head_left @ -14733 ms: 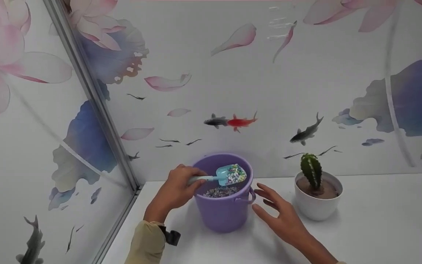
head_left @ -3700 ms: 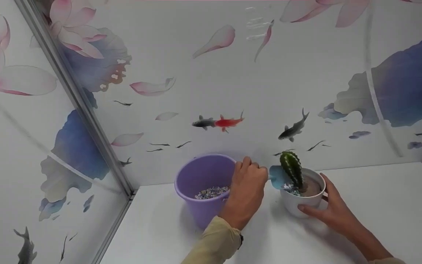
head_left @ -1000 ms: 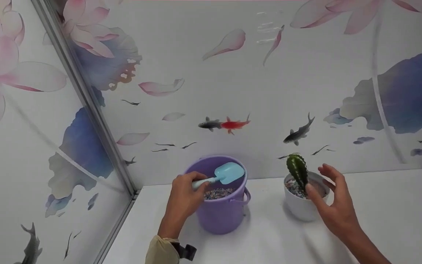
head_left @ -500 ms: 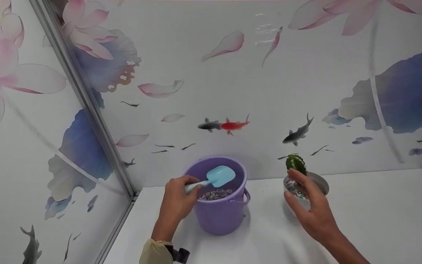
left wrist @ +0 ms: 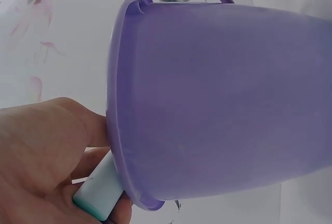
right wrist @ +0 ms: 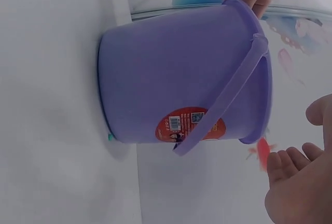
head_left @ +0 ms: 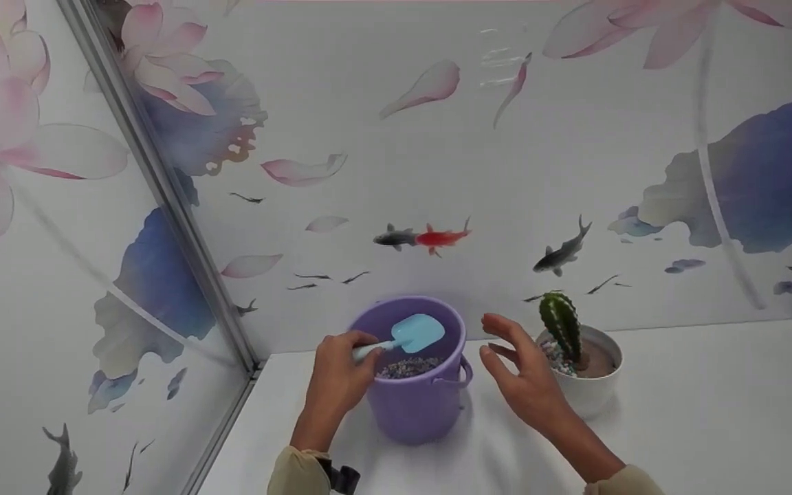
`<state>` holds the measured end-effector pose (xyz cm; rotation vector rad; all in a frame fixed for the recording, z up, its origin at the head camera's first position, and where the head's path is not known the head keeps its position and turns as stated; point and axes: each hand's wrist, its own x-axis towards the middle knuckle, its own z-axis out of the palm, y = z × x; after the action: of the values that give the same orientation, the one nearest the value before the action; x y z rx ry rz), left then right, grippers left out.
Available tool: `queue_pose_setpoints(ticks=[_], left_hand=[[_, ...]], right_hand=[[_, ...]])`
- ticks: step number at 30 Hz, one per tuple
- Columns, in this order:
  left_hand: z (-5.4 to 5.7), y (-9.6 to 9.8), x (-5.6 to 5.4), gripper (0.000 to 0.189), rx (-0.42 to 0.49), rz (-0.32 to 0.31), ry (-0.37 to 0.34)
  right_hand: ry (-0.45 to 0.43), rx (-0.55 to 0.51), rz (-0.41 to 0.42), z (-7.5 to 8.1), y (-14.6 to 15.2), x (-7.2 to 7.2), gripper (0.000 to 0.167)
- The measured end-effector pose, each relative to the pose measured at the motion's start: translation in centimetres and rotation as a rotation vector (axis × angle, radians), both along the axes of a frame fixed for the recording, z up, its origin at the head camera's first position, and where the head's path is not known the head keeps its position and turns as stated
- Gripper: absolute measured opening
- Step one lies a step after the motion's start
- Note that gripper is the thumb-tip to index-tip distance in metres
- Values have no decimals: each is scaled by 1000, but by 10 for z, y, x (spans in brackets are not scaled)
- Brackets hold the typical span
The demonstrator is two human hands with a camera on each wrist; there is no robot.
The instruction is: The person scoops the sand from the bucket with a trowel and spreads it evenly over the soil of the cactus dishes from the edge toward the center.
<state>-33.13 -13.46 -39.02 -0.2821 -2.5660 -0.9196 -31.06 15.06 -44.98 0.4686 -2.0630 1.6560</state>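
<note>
My left hand [head_left: 337, 375] grips the pale handle of a light blue toy shovel [head_left: 420, 333] above the mouth of a purple bucket [head_left: 415, 412]. No pebbles show on the shovel's blade. Small multicoloured pebbles [head_left: 410, 368] lie inside the bucket. Between bucket and flowerpot hovers my right hand [head_left: 526, 378], fingers relaxed and holding nothing. Just right of it, a green cactus [head_left: 561, 326] stands in a white flowerpot [head_left: 592, 395], with pebbles on the soil's left side and bare brown soil at right. The left wrist view shows the shovel handle [left wrist: 101, 187] beside the bucket's rim.
A white table [head_left: 712, 399] carries the bucket and pot. Behind it rises a wall printed with petals and fish, and a metal-framed panel [head_left: 162, 179] borders the left. The bucket's carrying handle [right wrist: 228, 97] hangs down its side.
Earlier the shovel carried pebbles, then tipped them into the flowerpot; its blade is now back over the bucket. My right hand has left the pot and moved left past the cactus.
</note>
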Motion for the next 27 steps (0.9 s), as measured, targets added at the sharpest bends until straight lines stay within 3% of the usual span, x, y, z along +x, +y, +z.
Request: queue_pose_setpoints(ticks=[10,17,23,27], left_hand=[[-6,1,1,11,-33,5,9],[-1,0,1,9,-94,-31,22],[4,6,-3,8,-133,-14,17],[8,8,-5,8,-275,42,93]], right_hand=[[-188,-21,85,3,-39,-11,83],[-211,2,78,1,-51,-22,75],[-240,-20,122,-4,-43,-34,73],[-260,-40,137,-7,-44,-35,73]])
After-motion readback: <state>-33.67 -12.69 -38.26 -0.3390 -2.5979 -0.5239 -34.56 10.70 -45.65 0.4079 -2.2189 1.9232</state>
